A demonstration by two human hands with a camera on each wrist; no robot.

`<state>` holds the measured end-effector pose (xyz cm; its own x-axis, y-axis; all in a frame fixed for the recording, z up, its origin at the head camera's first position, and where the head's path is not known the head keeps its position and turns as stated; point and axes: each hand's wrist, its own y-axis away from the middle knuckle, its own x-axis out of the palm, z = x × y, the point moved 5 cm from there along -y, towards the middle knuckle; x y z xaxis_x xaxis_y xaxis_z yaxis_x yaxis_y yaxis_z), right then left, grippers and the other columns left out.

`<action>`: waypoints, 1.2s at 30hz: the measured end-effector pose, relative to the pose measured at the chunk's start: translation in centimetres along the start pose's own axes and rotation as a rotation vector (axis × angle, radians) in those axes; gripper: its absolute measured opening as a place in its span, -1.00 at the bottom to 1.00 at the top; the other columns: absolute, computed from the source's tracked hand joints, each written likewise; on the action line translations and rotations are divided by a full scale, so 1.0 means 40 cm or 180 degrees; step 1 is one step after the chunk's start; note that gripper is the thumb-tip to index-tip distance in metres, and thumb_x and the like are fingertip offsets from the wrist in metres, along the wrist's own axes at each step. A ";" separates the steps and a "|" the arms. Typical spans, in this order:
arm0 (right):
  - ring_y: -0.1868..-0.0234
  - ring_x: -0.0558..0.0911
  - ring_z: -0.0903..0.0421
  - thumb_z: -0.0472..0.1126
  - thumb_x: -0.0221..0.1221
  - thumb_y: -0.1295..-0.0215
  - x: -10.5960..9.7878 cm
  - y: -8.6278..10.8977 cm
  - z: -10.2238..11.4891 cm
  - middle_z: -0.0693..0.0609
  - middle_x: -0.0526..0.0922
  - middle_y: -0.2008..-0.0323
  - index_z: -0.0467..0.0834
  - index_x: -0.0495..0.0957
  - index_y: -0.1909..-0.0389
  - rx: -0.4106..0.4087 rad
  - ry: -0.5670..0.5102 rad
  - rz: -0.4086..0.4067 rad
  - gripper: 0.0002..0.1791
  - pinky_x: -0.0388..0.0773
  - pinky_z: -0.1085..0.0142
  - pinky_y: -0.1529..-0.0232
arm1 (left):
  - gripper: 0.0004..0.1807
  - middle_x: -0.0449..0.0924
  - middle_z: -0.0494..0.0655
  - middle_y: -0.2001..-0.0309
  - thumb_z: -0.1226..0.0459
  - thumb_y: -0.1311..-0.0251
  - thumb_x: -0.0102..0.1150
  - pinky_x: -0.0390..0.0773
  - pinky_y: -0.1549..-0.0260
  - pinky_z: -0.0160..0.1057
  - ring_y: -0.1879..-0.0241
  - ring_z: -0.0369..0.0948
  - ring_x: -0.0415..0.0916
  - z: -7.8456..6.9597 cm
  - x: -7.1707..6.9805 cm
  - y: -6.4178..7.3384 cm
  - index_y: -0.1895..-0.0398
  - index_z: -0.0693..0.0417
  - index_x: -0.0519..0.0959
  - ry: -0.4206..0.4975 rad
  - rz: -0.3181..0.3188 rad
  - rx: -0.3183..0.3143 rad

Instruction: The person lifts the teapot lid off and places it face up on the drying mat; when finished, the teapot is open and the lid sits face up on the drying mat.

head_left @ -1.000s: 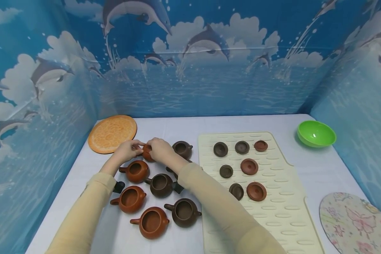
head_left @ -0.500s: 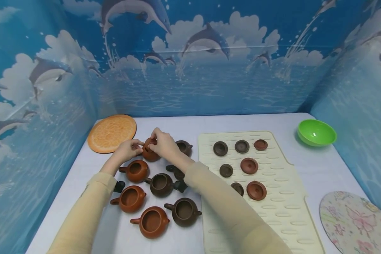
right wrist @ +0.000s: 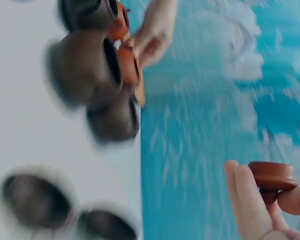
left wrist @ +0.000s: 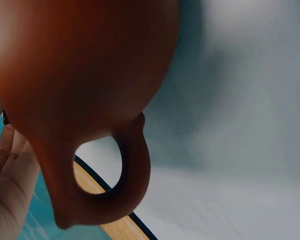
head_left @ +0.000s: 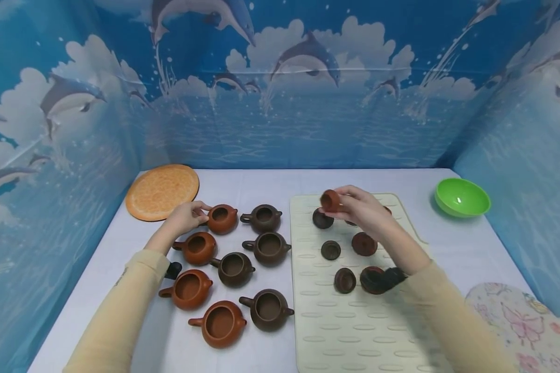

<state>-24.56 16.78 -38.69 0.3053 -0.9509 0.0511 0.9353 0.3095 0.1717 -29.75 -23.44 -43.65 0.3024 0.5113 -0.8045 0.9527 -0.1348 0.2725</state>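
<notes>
My right hand (head_left: 366,212) pinches a small reddish-brown teapot lid (head_left: 330,201) above the back of the cream mat. The right wrist view shows this lid (right wrist: 272,174) with its knob down between fingers and thumb. At the back left, my left hand (head_left: 186,220) holds the handle side of a reddish-brown teapot (head_left: 225,227), whose top is uncovered. A nearer teapot (left wrist: 85,70) fills much of the left wrist view and covers part of the left hand (left wrist: 10,185).
Several lidless teapots, reddish and dark brown, stand in front of and beside the left hand. Lids lie on the cream mat (head_left: 326,300), some hidden under my right arm. A pizza-patterned round board (head_left: 161,191) is back left, a green bowl (head_left: 462,199) back right, a flowered mat (head_left: 522,326) front right.
The right hand has taken the lid off the back-left teapot and carried it right, over the mat. The left hand stays at that teapot.
</notes>
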 end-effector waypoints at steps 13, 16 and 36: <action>0.07 0.70 0.24 -0.19 -0.09 -0.56 -0.291 0.193 -0.204 0.12 0.64 0.12 -0.25 0.39 -0.10 0.0106 -0.0880 -0.0292 -0.74 0.62 0.36 -0.03 | -0.65 0.61 0.17 0.06 0.28 -0.38 0.12 0.59 0.08 -0.04 0.05 0.04 0.55 0.000 -0.008 -0.006 -0.20 0.10 0.54 -0.0088 -0.0034 0.0012; 0.16 0.63 0.46 -0.08 -0.05 -0.55 -0.304 0.198 -0.226 0.15 0.57 0.08 -0.44 0.24 -0.26 0.0361 0.0171 -0.0645 -0.47 0.60 0.48 0.05 | -0.65 0.61 0.17 0.05 0.27 -0.39 0.11 0.58 0.04 -0.01 0.02 0.05 0.55 0.002 -0.004 -0.007 -0.21 0.10 0.54 -0.0055 -0.0030 -0.0017; -0.22 0.37 -0.47 0.09 -0.20 -0.56 -0.303 0.186 -0.219 -0.55 0.36 -0.23 -0.46 0.32 -0.29 0.0863 0.2756 -0.0967 -0.32 0.34 -0.25 -0.20 | -0.64 0.60 0.17 0.01 0.26 -0.41 0.09 0.56 -0.03 0.04 -0.02 0.06 0.54 0.006 0.001 -0.004 -0.22 0.08 0.52 0.0007 0.0027 -0.0113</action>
<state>-19.74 30.65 -46.67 0.1845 -0.6234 -0.7598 0.9562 -0.0649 0.2854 -29.89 -23.59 -43.86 0.3104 0.5122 -0.8009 0.9484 -0.1090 0.2979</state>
